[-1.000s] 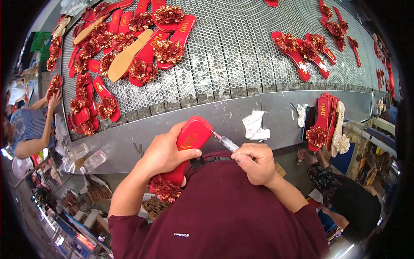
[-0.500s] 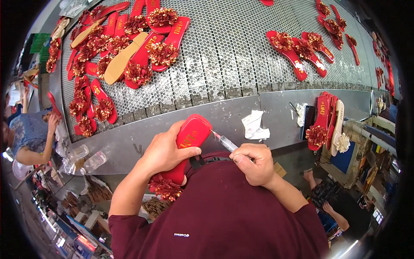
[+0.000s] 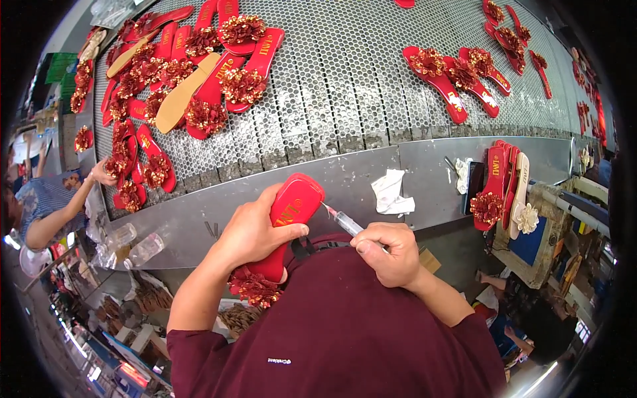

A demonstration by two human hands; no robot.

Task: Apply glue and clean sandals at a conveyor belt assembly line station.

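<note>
My left hand (image 3: 255, 232) is closed round a red sandal (image 3: 296, 201), its heel end pointing away from me. A dark red and gold flower (image 3: 255, 287) on its strap hangs below my wrist, close to my shirt. In my right hand (image 3: 388, 251) is a clear syringe (image 3: 346, 223), gripped by its barrel with thumb and fingers. Its thin tip points at the right edge of the sandal's heel; whether it touches I cannot tell.
Many flowered red sandals (image 3: 242, 86) lie on the perforated conveyor (image 3: 338, 79). On the metal ledge (image 3: 292, 174) are crumpled white paper (image 3: 393, 192) and clear bottles (image 3: 144, 250). More sandals (image 3: 494, 179) stand at right. A co-worker's hand (image 3: 104, 172) reaches in at left.
Sandals on the conveyor have shifted slightly left. My syringe tip has moved a little off the sandal's edge. The co-worker at left has put a sandal down and now reaches to the sandals.
</note>
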